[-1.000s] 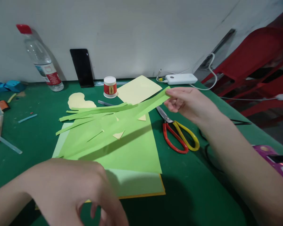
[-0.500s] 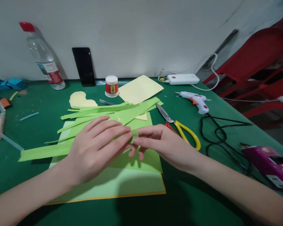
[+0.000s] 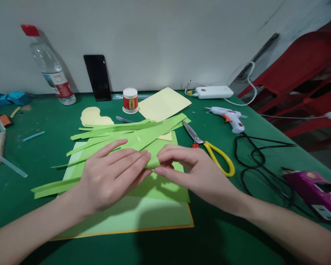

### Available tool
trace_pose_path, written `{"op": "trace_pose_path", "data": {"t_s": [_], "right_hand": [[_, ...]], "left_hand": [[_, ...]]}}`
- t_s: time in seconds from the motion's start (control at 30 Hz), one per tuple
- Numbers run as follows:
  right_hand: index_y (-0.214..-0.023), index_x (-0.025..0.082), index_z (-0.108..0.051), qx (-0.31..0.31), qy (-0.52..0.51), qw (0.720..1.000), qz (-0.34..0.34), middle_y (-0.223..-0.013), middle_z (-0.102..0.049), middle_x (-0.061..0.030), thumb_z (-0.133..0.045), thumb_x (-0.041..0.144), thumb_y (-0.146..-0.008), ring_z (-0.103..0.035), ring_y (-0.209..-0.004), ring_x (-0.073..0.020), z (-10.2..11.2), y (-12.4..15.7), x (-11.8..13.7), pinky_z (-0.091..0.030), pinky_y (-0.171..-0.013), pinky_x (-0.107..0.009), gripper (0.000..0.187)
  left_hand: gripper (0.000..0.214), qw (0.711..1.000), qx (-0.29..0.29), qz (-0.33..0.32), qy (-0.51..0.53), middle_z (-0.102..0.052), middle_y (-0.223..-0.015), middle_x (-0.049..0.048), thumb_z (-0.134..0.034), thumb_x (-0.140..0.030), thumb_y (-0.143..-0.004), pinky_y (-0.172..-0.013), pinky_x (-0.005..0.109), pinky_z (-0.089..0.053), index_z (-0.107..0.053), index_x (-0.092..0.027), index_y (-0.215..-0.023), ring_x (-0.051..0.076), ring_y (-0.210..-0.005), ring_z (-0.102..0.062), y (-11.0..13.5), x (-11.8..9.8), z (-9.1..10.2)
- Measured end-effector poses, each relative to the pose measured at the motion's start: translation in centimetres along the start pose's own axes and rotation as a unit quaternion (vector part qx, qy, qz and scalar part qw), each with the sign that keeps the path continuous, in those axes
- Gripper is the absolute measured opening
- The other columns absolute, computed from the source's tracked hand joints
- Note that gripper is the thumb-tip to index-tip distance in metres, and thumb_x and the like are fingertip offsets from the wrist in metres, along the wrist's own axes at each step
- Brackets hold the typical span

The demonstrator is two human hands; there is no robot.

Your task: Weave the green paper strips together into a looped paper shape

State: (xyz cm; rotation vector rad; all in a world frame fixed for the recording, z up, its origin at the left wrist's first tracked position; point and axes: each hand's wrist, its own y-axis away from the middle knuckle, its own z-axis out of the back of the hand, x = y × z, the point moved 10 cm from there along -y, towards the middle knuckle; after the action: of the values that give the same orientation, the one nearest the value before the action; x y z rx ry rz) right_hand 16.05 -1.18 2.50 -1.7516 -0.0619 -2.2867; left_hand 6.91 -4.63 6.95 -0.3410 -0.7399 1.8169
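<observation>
A light green paper strip (image 3: 55, 187) runs beneath my left hand (image 3: 110, 176) and comes out between both hands. My left fingers lie close together over it, with the thumb below, closed on the strip. My right hand (image 3: 191, 167) pinches the strip's right end between thumb and fingertips; that end looks bent or folded over. Under my hands several more green strips (image 3: 116, 127) lie on sheets of green paper (image 3: 165, 187). A paler sheet with an orange edge (image 3: 127, 217) sits at the bottom of the stack.
Scissors (image 3: 209, 145) with yellow and red handles lie right of the paper. Farther right are a white glue gun (image 3: 228, 117), its black cable and a purple power box (image 3: 314, 193). Behind stand a paper cup (image 3: 130, 101), a phone (image 3: 97, 78) and a water bottle (image 3: 53, 70).
My right hand has turned and moved slightly down, its fingers closing on the strip's end. The strip's left end has shifted right and a little down. My left hand has barely moved.
</observation>
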Motion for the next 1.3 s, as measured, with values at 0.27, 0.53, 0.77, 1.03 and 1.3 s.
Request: {"op": "trace_pose_path", "data": {"t_s": [0.27,0.53,0.77,1.03,1.3], "right_hand": [[-0.080,0.017,-0.059,-0.088,0.245,0.929,0.264,-0.078,-0.060,-0.0034,-0.062,0.012,-0.074,-0.055,-0.071,-0.0112,0.4,1.7,5.0,-0.046,-0.062,-0.022,0.009],[-0.072,0.014,-0.064,-0.103,0.309,0.884,0.336,-0.069,-0.064,-0.0058,-0.060,0.009,-0.075,-0.055,-0.066,-0.0125,-0.2,2.7,6.5,-0.046,-0.059,-0.026,0.007],[-0.070,0.015,-0.062,-0.102,0.297,0.902,0.296,-0.070,-0.062,-0.0032,-0.061,0.008,-0.075,-0.056,-0.066,-0.0109,1.5,2.4,7.0,-0.046,-0.062,-0.023,0.009],[-0.077,0.017,-0.062,-0.065,0.266,0.928,0.251,-0.077,-0.063,-0.0030,-0.058,0.011,-0.077,-0.058,-0.073,-0.0103,1.3,1.7,6.0,-0.047,-0.066,-0.021,0.007],[-0.071,0.016,-0.055,-0.014,0.247,0.946,0.209,-0.072,-0.060,-0.0014,-0.055,0.007,-0.077,-0.055,-0.071,-0.0096,0.8,1.5,5.2,-0.043,-0.065,-0.020,0.011]], "left_hand": [[0.022,1.000,0.015,-0.024,0.000,-0.072,-0.091,0.0062,-0.063,-0.017,-0.077,-0.089,0.034,-0.051,-0.060,-0.010,-0.098,0.015,-0.083,-0.067,0.3,-0.5,-0.4],[0.011,0.998,0.017,0.027,0.062,-0.072,-0.087,0.0021,-0.060,-0.016,-0.079,-0.085,0.027,-0.051,-0.061,-0.013,-0.090,0.011,-0.078,-0.067,-0.1,-0.4,0.2],[0.014,0.974,0.080,0.111,0.179,-0.073,-0.079,0.0003,-0.052,-0.015,-0.084,-0.077,0.021,-0.051,-0.066,-0.014,-0.083,0.011,-0.071,-0.067,-0.5,1.1,0.0],[0.014,0.905,0.154,0.236,0.320,-0.072,-0.076,-0.0020,-0.057,-0.016,-0.081,-0.058,0.014,-0.047,-0.070,-0.017,-0.082,0.008,-0.064,-0.065,0.1,2.5,-1.9],[0.019,0.849,0.233,0.306,0.362,-0.071,-0.067,-0.0033,-0.056,-0.027,-0.081,-0.050,0.015,-0.043,-0.072,-0.020,-0.074,0.009,-0.055,-0.061,1.0,3.0,-3.5]]}}
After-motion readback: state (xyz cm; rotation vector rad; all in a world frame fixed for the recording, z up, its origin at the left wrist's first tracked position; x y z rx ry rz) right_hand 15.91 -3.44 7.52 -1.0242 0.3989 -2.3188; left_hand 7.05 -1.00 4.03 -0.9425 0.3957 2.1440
